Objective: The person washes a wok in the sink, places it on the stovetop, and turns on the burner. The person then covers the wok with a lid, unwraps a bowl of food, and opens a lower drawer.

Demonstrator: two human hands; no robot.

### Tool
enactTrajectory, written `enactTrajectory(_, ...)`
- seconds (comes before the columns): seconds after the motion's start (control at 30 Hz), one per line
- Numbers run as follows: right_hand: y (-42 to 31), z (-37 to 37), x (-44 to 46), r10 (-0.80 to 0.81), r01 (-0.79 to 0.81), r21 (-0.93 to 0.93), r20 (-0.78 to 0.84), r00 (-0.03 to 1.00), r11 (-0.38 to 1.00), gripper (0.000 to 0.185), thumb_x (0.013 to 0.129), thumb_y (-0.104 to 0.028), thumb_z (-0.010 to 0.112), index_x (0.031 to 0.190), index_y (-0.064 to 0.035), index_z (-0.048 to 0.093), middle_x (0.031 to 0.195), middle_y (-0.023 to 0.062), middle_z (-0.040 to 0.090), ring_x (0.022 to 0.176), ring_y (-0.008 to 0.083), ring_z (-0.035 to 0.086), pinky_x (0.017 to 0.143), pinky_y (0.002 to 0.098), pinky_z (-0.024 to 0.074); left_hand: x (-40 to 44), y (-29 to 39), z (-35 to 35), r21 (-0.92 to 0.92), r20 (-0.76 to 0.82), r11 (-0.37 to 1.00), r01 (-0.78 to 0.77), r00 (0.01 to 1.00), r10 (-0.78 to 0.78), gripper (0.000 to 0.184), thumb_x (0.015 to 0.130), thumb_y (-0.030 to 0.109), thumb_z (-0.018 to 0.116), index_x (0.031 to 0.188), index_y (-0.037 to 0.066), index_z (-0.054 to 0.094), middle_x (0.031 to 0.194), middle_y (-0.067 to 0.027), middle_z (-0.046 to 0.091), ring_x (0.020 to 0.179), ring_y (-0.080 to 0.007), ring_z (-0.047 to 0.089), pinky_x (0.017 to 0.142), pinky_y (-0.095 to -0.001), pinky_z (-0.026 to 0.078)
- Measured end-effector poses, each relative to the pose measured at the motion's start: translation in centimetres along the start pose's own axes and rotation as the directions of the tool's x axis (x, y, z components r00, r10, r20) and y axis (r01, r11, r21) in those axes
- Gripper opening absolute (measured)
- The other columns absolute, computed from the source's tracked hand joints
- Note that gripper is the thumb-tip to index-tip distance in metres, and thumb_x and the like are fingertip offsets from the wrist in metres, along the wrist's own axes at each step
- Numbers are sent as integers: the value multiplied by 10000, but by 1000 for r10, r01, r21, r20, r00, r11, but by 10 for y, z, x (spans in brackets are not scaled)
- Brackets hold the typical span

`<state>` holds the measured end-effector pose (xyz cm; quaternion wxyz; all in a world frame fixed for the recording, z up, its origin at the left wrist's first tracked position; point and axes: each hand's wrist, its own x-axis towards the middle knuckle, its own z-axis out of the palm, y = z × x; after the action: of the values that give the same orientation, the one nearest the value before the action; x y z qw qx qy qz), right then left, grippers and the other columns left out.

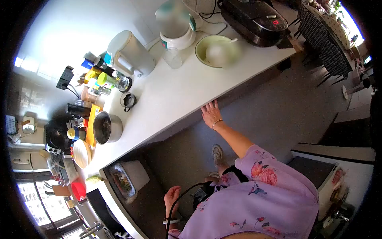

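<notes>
My right hand rests with its fingers spread at the front edge of the white counter; nothing is in it. A thin bracelet circles that wrist. Lower down, my left hand hangs beside my body with fingers loosely bent, and I see nothing held in it. A black cable runs close by it. On the counter, a steel pot with dark contents stands near a small dark-handled cup. Farther along are a white kettle, a clear glass and a pale green bowl.
A black rice cooker with a lit display sits at the counter's far end, beside a white appliance. Jars and bottles crowd the wall. A lined bin stands on the floor below. Woven chairs are at upper right.
</notes>
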<state>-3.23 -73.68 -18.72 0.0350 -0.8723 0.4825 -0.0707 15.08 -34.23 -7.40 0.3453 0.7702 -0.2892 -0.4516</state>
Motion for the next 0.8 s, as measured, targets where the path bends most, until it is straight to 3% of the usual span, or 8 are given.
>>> enactTrajectory(0.1,-3,-6,-19,-6,11,77,-72,997,997,445,906,-295,513,1315,-123,479,1327,122,450,1282,307,354,1121,565,141,-7,-38,-7,-25,-23,995,93,995,-94,181,909,116,572,1013,-11,648,885,-46,673,837,-95,598,749,-239,469)
enactTrajectory(0.13,-2,6,-27,-16,30,78,-172,985,996,449,872,-321,578,1270,-124,514,1269,113,475,1247,302,378,1109,571,159,-16,-14,-7,58,-21,997,58,998,-57,181,910,118,573,1014,-11,645,889,-49,672,828,-86,588,739,-232,462)
enactTrajectory(0.23,-2,1,-58,-13,39,135,-187,982,990,349,850,-268,620,1182,-175,567,1172,96,497,1179,300,411,1078,579,197,-29,-37,-10,-27,-31,1000,5,1000,-6,184,914,126,569,1012,-9,646,883,-46,672,812,-83,582,727,-228,457)
enactTrajectory(0.43,-6,-3,-135,-6,30,145,-157,988,989,339,841,-214,633,1175,-236,581,1125,77,499,1170,299,403,1083,571,192,-63,-75,-8,-10,-17,1000,-18,1000,18,218,916,163,570,1018,-17,641,879,-46,669,814,-97,583,738,-251,466)
enactTrajectory(0.7,-8,-10,-215,-13,32,179,-103,995,983,341,839,-187,625,1176,-225,591,1111,81,498,1150,293,408,1082,571,196,-92,-93,-3,45,-2,998,51,999,-51,243,909,193,564,1017,-8,646,879,-79,669,810,-123,597,737,-266,470)
enactTrajectory(0.77,-7,-10,-227,-12,27,169,-85,996,985,348,832,-203,636,1176,-237,601,1119,81,505,1154,295,409,1077,579,199,-97,-91,-3,125,-3,991,-44,999,45,227,899,178,576,1017,-3,645,861,-25,654,775,-97,564,680,-241,447)
enactTrajectory(0.8,-6,-11,-231,-22,36,153,-94,995,988,359,830,-206,639,1185,-242,598,1117,80,511,1149,294,414,1076,579,202,-98,-95,-1,103,-4,991,-80,997,81,226,900,162,564,1020,-12,643,892,-35,661,814,-103,581,720,-240,455)
